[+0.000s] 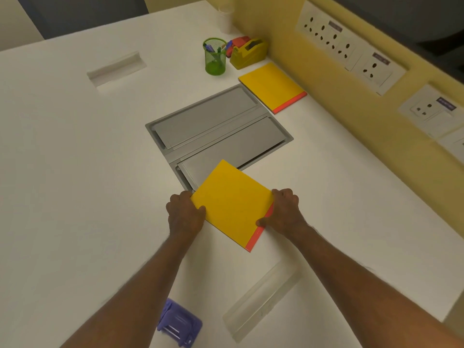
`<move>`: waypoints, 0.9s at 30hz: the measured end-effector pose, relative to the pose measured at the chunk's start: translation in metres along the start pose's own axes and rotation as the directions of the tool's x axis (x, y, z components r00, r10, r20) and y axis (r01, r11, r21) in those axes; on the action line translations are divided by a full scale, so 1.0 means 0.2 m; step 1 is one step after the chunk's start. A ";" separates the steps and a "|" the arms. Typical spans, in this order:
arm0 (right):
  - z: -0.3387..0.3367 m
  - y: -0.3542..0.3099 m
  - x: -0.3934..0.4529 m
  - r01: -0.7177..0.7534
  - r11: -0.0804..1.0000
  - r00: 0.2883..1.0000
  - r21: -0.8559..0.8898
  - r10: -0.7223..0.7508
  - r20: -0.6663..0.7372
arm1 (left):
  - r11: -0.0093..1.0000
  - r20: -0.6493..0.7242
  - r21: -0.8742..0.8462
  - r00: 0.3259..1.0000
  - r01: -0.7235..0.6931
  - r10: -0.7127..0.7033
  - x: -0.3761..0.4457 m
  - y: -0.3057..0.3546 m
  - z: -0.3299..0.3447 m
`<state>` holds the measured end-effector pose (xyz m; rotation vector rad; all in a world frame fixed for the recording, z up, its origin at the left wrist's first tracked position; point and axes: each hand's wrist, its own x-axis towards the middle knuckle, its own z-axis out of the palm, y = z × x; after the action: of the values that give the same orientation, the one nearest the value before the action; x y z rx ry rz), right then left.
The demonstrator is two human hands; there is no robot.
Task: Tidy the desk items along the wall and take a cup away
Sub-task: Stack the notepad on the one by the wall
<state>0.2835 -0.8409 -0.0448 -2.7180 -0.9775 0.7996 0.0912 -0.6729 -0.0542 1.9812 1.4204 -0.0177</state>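
Head camera: both hands clasp the near yellow notebook [232,204] at centre frame, left hand [184,213] and right hand [285,212] on opposite edges. Its twin [272,86] lies up-right by the wall; the cup [226,18] stands at top.

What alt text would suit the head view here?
Both hands, left hand and right hand, grip a yellow notebook over a grey hatch in the white desk. Along the yellow wall lie a second notebook, tape dispenser, green pen holder and white cups.
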 end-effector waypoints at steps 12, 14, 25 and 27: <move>-0.03 0.05 0.06 -0.054 0.960 0.998 0.276 0.061 -0.017 | 0.687 0.004 -0.689 0.949 0.230 -0.314 0.01 0.11 0.01; -0.08 0.07 0.06 -0.084 0.859 0.996 0.504 0.088 0.016 | 0.595 0.063 -0.764 0.946 0.250 -0.317 0.04 0.15 0.00; -0.42 0.15 0.31 -0.154 -0.119 0.962 0.981 0.210 0.176 | 0.369 0.178 -0.899 0.967 0.235 -0.181 0.42 0.62 -0.09; -0.44 0.16 0.37 -0.142 -0.075 0.972 0.987 0.181 0.153 | 0.384 0.172 -0.899 0.976 0.212 -0.137 0.51 0.71 -0.11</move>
<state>0.3958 -0.8164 -0.0111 -1.3603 0.1784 0.9278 0.2432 -0.6000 -0.0040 0.8591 1.1636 0.5080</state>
